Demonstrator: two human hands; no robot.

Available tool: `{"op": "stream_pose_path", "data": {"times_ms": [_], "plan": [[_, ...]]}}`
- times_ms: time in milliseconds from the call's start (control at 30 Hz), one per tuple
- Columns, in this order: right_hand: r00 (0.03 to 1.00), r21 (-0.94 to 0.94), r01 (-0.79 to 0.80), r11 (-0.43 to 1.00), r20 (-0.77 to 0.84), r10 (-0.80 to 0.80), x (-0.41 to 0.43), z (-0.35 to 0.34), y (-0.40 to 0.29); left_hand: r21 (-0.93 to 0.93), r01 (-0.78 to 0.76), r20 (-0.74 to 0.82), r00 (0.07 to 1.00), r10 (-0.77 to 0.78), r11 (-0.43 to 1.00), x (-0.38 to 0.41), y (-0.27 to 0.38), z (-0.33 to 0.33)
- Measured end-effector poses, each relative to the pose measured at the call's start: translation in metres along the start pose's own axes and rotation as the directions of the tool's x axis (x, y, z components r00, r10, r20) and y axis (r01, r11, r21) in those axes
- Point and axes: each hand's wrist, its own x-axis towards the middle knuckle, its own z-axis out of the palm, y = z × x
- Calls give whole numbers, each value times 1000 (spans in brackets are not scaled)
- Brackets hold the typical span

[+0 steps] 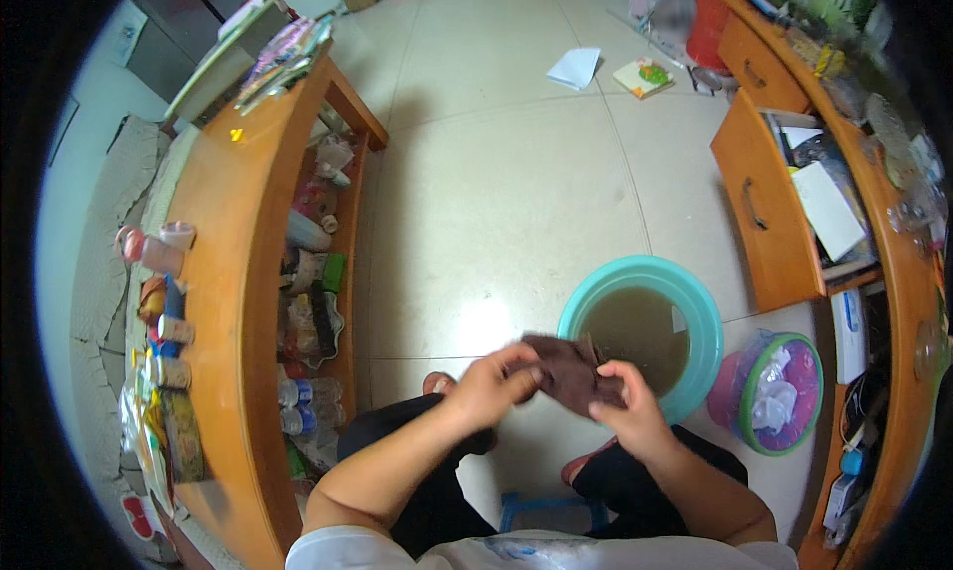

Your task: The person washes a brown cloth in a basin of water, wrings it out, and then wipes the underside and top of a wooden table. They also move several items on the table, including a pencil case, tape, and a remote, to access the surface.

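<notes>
A dark brown cloth (569, 376) is stretched between my two hands, in front of my knees. My left hand (499, 384) pinches its left end between thumb and fingers. At its right end, my right hand (633, 406) grips the edge in the same way. Just beyond the cloth stands a turquoise plastic basin (706, 309) on the floor, holding murky brownish water (633, 332). The cloth overlaps the basin's near left rim in view; whether it touches the rim I cannot tell. A small pale piece (678, 319) shows at the water's right side.
A wooden table (216, 287) with a loaded lower shelf runs along my left. On the right, a wooden cabinet has an open drawer (767, 205) jutting out. A lined waste bin (744, 413) stands beside the basin. White paper (575, 68) lies on the tiled floor ahead.
</notes>
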Motion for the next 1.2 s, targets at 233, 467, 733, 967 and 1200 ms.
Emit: {"op": "stream_pose_path", "data": {"times_ms": [233, 467, 733, 967, 1200], "plan": [[782, -105, -607, 787, 94, 616, 24, -9, 18, 114, -245, 405, 896, 180, 963, 44, -1, 15], [815, 217, -561, 799, -27, 579, 63, 23, -3, 127, -303, 277, 925, 260, 944, 99, -2, -33], [795, 193, -556, 808, -160, 585, 90, 49, 3, 966, 244, -137, 773, 620, -91, 119, 73, -307], [728, 210, -657, 724, -76, 682, 111, 71, 19, 856, 512, -435, 792, 428, -78, 81, 21, -433], [642, 226, -710, 667, -180, 745, 147, 87, 17, 882, 470, -401, 783, 476, -30, 89, 2, -450]]}}
